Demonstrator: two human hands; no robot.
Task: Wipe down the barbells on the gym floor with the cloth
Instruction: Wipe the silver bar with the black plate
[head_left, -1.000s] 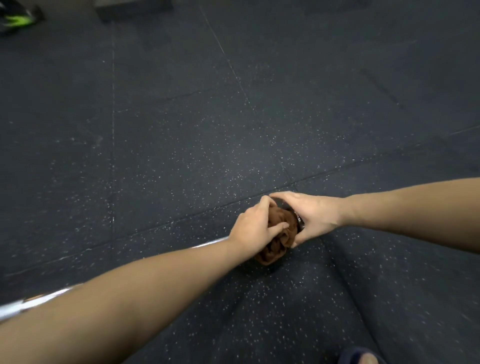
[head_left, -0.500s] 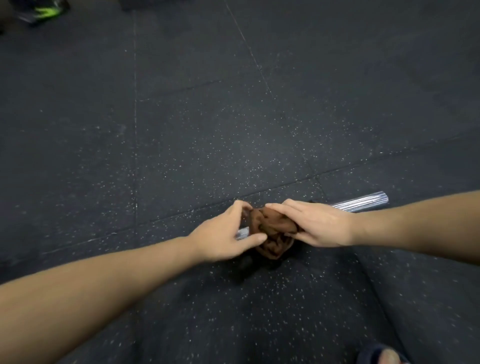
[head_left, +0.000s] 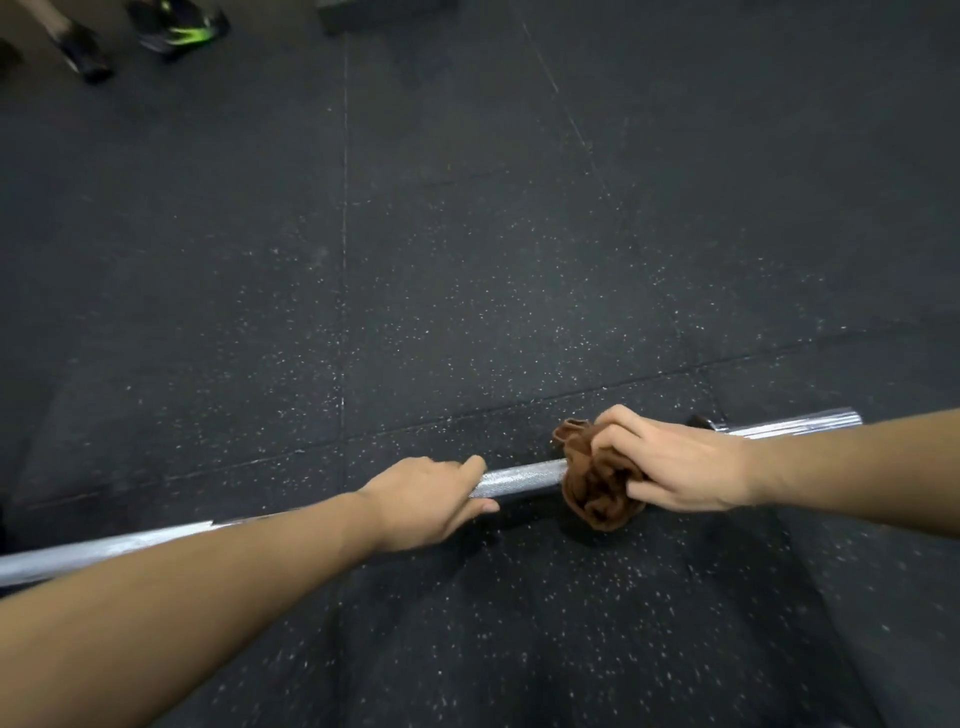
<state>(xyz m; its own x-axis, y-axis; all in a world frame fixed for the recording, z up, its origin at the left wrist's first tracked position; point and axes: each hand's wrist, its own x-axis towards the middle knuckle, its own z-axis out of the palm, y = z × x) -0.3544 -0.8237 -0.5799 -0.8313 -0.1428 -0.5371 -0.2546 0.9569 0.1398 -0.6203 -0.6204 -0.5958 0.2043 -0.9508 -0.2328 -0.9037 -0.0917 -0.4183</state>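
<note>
Holding the barbell (head_left: 519, 475) with the left hand (head_left: 421, 501), fingers curled over the top and thumb beneath. Clutching a bunched brown cloth (head_left: 592, 483) around the bar with the right hand (head_left: 680, 467), just right of the left. Stretching from the near left edge, cropped there and partly hidden behind the left forearm, to a free end at right. Hard to tell whether resting on the rubber floor (head_left: 467, 260) or raised. Far left, cropped shoes (head_left: 171, 26).

The left hand (head_left: 426, 499) has let go of the cloth (head_left: 597, 486) and now holds the barbell (head_left: 524, 475) beside it. The right hand (head_left: 675, 467) grips the cloth alone.
</note>
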